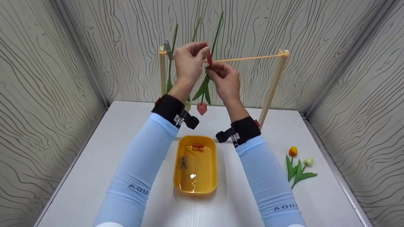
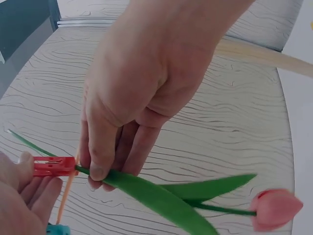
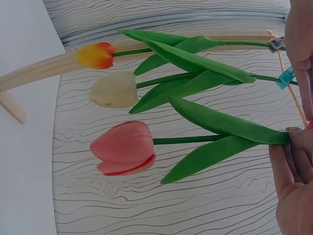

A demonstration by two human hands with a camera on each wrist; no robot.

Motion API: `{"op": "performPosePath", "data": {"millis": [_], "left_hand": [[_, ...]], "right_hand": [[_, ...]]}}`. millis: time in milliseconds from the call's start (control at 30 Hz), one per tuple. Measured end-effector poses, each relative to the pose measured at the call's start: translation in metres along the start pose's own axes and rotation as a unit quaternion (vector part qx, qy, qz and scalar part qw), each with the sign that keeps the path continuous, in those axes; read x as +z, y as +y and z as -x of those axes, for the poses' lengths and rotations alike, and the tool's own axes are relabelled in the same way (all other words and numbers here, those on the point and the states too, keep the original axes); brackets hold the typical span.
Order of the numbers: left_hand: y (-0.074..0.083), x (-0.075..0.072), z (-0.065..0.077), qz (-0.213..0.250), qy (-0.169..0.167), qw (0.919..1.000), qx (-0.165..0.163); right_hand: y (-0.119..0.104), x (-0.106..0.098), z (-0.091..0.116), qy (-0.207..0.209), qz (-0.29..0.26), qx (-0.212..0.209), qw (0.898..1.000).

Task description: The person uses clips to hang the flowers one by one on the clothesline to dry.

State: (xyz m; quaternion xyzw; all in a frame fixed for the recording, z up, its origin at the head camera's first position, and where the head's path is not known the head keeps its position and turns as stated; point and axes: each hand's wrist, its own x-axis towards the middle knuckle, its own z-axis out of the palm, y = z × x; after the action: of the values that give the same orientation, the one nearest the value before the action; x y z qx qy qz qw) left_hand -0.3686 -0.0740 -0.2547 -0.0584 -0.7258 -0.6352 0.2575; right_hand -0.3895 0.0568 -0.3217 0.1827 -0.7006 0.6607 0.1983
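My left hand (image 1: 188,61) pinches a red clothespin (image 2: 54,166) between thumb and fingers at the orange string (image 1: 249,59). Just below, my right hand (image 1: 228,80) pinches the green stem of a pink artificial tulip (image 3: 124,149), close under the clothespin. This tulip hangs head down, its stem crossing the string at the clothespin's tip. Beside it in the right wrist view, a white tulip (image 3: 115,90) hangs from a teal clothespin (image 3: 286,77), and an orange-yellow tulip (image 3: 96,55) from a grey clothespin (image 3: 277,44).
Wooden posts (image 1: 274,85) hold the string at both ends. On the white table (image 1: 132,142) stands a yellow tray (image 1: 215,170) with several clothespins (image 1: 195,148) inside. Another orange-yellow tulip (image 1: 293,151) and another white tulip (image 1: 308,162) lie at the right, partly behind my right sleeve.
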Motion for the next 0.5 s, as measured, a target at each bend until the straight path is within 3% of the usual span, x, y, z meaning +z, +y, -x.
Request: {"op": "performPosePath", "data": {"millis": [167, 500], "left_hand": [[0.0045, -0.0014, 0.0019, -0.03, -0.007, 0.9995, -0.004], [-0.0039, -0.001, 0.0062, -0.004, 0.02, 0.9997, 0.01]], "right_hand": [[0.0019, -0.0001, 0.0005, 0.002, -0.003, -0.005, 1.0], [-0.0006, 0.0028, 0.0007, 0.02, -0.019, 0.01, 1.0]]}}
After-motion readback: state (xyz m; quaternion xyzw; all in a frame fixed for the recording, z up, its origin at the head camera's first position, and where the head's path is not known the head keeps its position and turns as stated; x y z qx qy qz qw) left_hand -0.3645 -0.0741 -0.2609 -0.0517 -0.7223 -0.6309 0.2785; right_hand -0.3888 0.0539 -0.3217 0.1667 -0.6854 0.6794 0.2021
